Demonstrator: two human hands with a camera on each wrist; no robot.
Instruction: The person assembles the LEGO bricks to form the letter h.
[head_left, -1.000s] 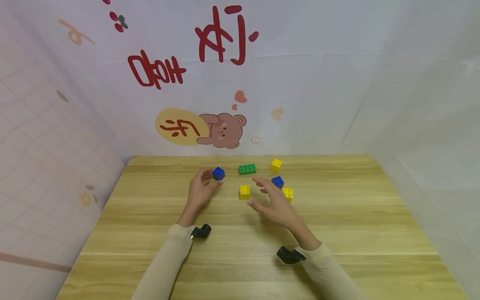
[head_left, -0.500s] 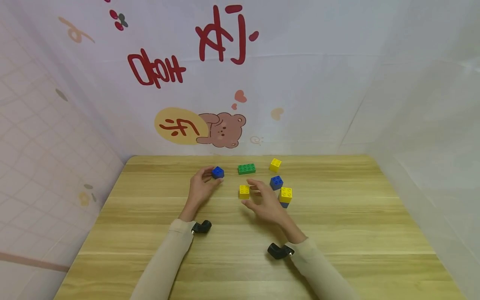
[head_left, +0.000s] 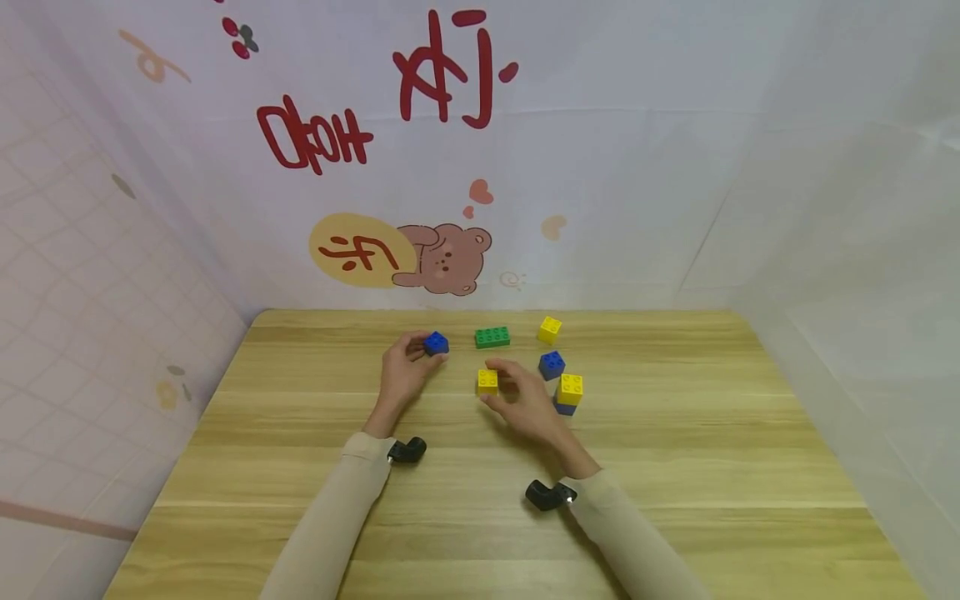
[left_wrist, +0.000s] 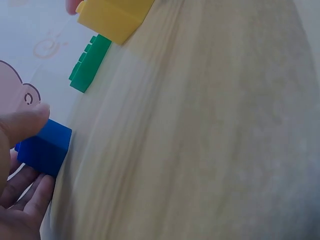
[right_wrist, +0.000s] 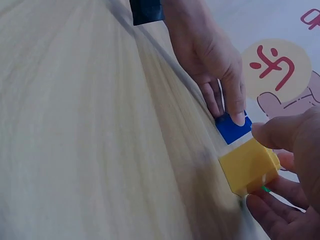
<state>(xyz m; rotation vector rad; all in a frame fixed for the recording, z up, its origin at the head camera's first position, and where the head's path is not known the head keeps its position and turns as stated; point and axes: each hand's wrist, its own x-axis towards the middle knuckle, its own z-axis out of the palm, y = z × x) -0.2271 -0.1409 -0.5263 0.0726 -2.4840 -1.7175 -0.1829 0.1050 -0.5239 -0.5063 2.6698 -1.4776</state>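
Note:
My left hand holds a small blue toy building brick at the back left of the table. In the left wrist view the thumb lies against one side of that blue brick, with fingers on the opposite side. At the middle, my right hand has its thumb and fingers round a yellow building brick, which rests on the table. The right wrist view shows the thumb tip at one side of the yellow brick and fingertips at the other.
A long green brick lies behind both hands. To the right are a yellow brick, a blue brick and a yellow brick stacked on a blue one. A printed cloth wall borders the wooden table.
The right hand has moved left and its fingers have come in around the middle yellow brick, uncovering the stack. The left thumb and fingers have drawn in on the blue brick.

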